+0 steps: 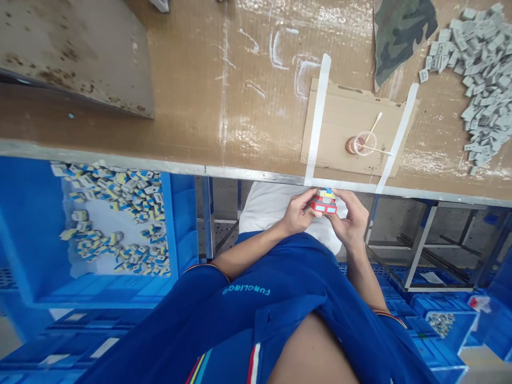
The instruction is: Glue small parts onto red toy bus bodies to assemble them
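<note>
Between my two hands, just off the table's front edge, is a small toy vehicle (325, 206) with a red body, light blue windows and a grey, yellow and blue top. My left hand (299, 212) grips its left side with the fingertips. On the other side my right hand (350, 217) pinches it between thumb and fingers. Beyond the hands, a clear plastic cup (365, 144) with reddish liquid stands on a cardboard sheet (340, 114). Cotton swabs (376, 124) rest in the cup. White tape strips hold the cardboard down.
A pile of small grey plastic parts (486, 80) covers the table's right end, beside a camouflage-patterned piece (402, 40). At left stands a stained grey panel (76, 53). Below it, a blue crate (180, 224) contains many yellow, blue and white pieces (138, 250). More blue crates (438, 352) sit lower right.
</note>
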`<control>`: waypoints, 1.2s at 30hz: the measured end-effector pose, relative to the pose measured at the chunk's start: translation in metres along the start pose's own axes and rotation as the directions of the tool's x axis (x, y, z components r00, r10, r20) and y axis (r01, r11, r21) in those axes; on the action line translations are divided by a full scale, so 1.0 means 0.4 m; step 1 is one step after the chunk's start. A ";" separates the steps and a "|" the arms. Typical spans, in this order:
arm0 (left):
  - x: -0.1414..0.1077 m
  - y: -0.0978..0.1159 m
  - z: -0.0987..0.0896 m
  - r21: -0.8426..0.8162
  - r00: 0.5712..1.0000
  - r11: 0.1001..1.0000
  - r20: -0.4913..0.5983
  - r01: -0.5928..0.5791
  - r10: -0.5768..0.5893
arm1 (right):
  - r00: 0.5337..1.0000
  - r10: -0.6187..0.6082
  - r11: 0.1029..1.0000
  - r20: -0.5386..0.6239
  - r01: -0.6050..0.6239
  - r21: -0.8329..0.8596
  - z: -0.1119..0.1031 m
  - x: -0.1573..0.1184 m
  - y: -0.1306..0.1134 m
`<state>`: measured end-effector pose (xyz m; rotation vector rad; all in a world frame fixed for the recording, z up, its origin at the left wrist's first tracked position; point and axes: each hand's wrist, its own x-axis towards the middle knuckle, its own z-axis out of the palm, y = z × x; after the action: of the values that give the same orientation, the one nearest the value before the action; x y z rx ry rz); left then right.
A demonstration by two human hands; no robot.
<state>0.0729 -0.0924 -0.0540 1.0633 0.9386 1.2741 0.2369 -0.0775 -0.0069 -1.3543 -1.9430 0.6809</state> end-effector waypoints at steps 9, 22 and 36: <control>-0.003 -0.005 -0.005 0.035 1.000 0.999 0.009 0.014 -0.014 | 1.000 -0.022 0.999 -0.003 0.022 0.027 0.001 0.003 0.000; -0.013 -0.018 -0.007 0.033 0.997 0.996 0.004 0.082 -0.082 | 1.000 -0.006 0.997 -0.017 0.008 0.078 0.005 0.005 -0.007; -0.026 -0.032 -0.018 0.046 0.997 0.996 0.002 0.082 -0.082 | 1.000 0.000 0.999 0.007 -0.001 0.050 0.004 0.001 -0.013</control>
<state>0.0685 -0.1021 -0.0688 1.0514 1.0028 1.1880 0.2326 -0.0790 -0.0041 -1.3239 -1.9191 0.7305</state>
